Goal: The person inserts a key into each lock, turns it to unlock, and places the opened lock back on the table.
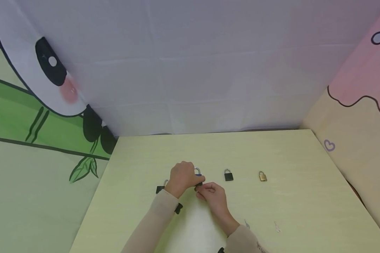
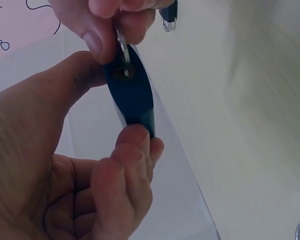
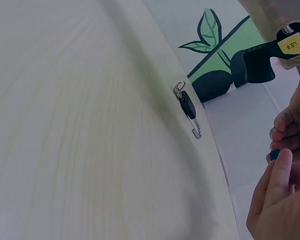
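My left hand [image 1: 183,177] grips a blue padlock [image 2: 132,97] between thumb and fingers, its shackle pointing to the back in the head view. In the left wrist view the padlock's keyhole end faces the camera. The fingers of my right hand [image 1: 215,198] pinch a small metal key [image 2: 124,47], whose tip is at the keyhole. Both hands are close together, and the right fingers hide the key's head. In the right wrist view only a small blue bit of the padlock shows between the fingers.
A black padlock [image 1: 160,189] with its shackle raised and a key ring [image 3: 180,87] on it lies at the left. A black padlock [image 1: 228,175] and a brass padlock [image 1: 263,176] lie to the right. Small keys [image 1: 277,227] lie nearer the front right. Printed cloth walls [image 1: 209,77] enclose the table.
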Available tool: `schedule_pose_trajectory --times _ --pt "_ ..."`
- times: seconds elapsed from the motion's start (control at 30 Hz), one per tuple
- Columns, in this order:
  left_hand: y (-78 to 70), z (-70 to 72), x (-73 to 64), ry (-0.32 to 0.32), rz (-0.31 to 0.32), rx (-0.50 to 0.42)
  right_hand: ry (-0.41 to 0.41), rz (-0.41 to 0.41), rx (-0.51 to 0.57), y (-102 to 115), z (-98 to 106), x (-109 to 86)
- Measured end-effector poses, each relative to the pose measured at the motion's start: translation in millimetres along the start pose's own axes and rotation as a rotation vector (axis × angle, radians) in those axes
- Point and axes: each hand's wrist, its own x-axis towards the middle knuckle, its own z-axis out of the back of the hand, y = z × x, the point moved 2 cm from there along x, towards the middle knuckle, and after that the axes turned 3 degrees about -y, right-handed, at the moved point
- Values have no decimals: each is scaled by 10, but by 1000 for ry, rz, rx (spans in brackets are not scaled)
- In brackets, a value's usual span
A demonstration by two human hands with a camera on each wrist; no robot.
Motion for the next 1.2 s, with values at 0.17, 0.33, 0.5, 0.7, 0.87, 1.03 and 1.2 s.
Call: schedule_pose_trajectory --times 0.17,0.33,0.5,0.7,0.87,1.03,1.2 --pt "15 15 -6 -8 6 -5 66 -26 -51 -28 -13 -8" --pt "15 0 -6 -12 -8 -7 141 -29 -28 -46 -21 -5" --pt "6 -23 -5 -20 -20 -22 176 -38 17 -87 -14 25" --pt "-15 -39 -3 -25 -18 -13 213 -116 147 -150 -7 54" --pt "-3 -40 -4 -22 -17 -7 224 -186 237 -184 -23 52" --pt "8 -29 -6 -10 -12 -32 231 -227 299 -198 -41 52" --pt "29 -41 -3 -5 -18 -55 255 -252 356 -195 -57 46"
